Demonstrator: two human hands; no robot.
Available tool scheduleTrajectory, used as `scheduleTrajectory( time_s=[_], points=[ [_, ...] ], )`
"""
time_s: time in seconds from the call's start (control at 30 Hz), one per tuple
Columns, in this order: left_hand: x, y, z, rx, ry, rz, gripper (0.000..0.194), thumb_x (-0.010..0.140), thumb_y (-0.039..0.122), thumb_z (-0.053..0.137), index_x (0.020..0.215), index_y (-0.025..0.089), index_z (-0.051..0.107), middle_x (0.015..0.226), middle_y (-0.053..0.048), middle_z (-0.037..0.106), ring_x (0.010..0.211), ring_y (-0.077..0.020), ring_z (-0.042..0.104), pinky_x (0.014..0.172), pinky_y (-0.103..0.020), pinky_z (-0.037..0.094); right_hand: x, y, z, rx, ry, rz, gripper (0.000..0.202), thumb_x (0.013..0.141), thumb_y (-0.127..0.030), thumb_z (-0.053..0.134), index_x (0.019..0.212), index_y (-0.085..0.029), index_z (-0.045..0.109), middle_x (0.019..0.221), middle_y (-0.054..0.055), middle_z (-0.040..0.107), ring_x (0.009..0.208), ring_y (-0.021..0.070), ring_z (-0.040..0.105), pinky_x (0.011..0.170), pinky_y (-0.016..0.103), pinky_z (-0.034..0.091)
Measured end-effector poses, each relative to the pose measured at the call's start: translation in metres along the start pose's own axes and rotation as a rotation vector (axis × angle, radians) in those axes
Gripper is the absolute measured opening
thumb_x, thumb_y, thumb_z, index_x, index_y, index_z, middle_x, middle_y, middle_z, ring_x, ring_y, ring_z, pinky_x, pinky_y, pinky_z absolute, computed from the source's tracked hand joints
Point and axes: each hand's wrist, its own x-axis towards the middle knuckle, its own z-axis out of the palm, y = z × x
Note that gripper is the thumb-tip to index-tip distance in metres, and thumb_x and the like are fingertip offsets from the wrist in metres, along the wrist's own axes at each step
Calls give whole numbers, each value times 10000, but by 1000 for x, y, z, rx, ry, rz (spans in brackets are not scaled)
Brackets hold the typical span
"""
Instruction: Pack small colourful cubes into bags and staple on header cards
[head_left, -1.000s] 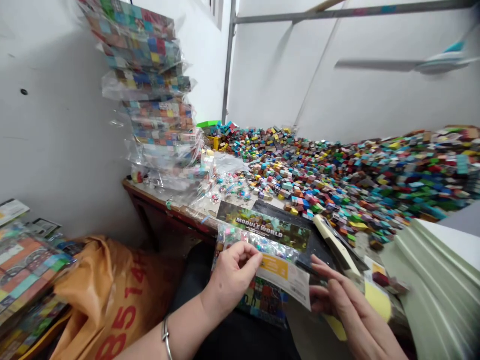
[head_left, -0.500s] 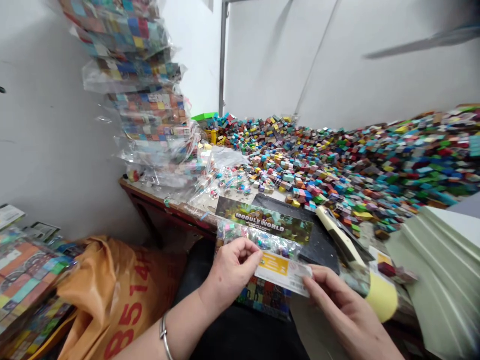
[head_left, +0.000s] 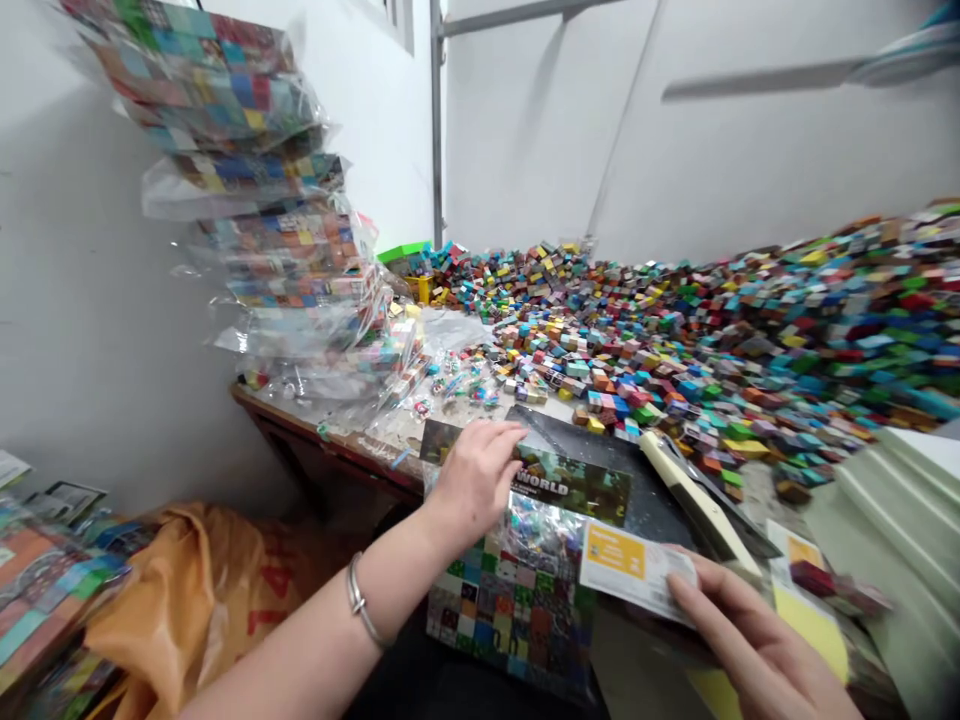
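Note:
My right hand (head_left: 720,600) pinches the right end of a white and yellow printed card (head_left: 630,570). Over the left part of a dark "Module World" header card (head_left: 577,487) is my left hand (head_left: 476,480), its fingers bent and partly hidden; whether it grips the header cannot be made out. Below the header hangs a clear bag of small coloured pieces (head_left: 544,525), with a panel of coloured blocks (head_left: 502,610) under it. A black board (head_left: 622,450) lies behind the header.
A stapler-like cream tool (head_left: 697,500) lies right of the board. Many small coloured blocks (head_left: 675,340) are heaped behind. Bagged block sets (head_left: 277,250) form a tall stack at left. An orange sack (head_left: 187,600) stands lower left, a pale green ridged object (head_left: 885,560) at right.
My left hand has let go of the white and yellow card and moved up onto the header. My right hand has carried the card right and slightly down.

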Motion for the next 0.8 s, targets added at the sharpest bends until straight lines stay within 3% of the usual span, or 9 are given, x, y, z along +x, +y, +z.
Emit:
scheduleTrajectory(
  time_s=[0.13,0.23,0.3,0.4,0.5,0.8],
  points=[
    [27,-10,13,150,-214,64,306,799,205,503,1095,140,549,1126,-99,577,1071,-217,474,945,-385,360,6,-19,11,92,78,142,618,570,-594,635,1077,-254,538,1130,28,610,1030,213,554,776,167,487],
    [38,-16,20,188,-426,4,239,831,293,456,973,189,617,969,-67,651,931,-210,560,845,-358,413,12,-27,16,140,80,167,649,557,-593,646,1099,-265,506,1157,38,594,1043,222,546,807,213,490],
    [42,-20,23,189,-507,-43,264,846,338,417,903,212,642,878,-51,672,843,-200,591,757,-319,438,17,-30,19,161,64,141,577,576,-571,648,1044,-259,520,1213,44,552,1050,230,541,827,242,489],
    [44,-26,25,174,-543,-84,296,845,387,398,879,236,650,848,-32,679,790,-191,604,665,-276,438,28,-31,23,151,56,48,382,611,-517,653,845,-237,540,1315,39,449,1064,249,529,856,281,480],
    [46,-29,25,140,-577,-107,283,835,395,412,898,256,650,870,-12,684,794,-180,607,651,-253,426,42,-28,24,100,53,-17,332,629,-509,638,694,-217,494,1330,53,423,1070,280,516,866,331,471],
    [48,-28,23,78,-610,-154,269,827,367,419,919,269,652,907,4,687,820,-172,601,654,-240,401,67,-24,22,-171,76,-121,330,674,-550,558,711,-223,538,1236,63,493,1062,257,500,899,321,394]
  ],
)
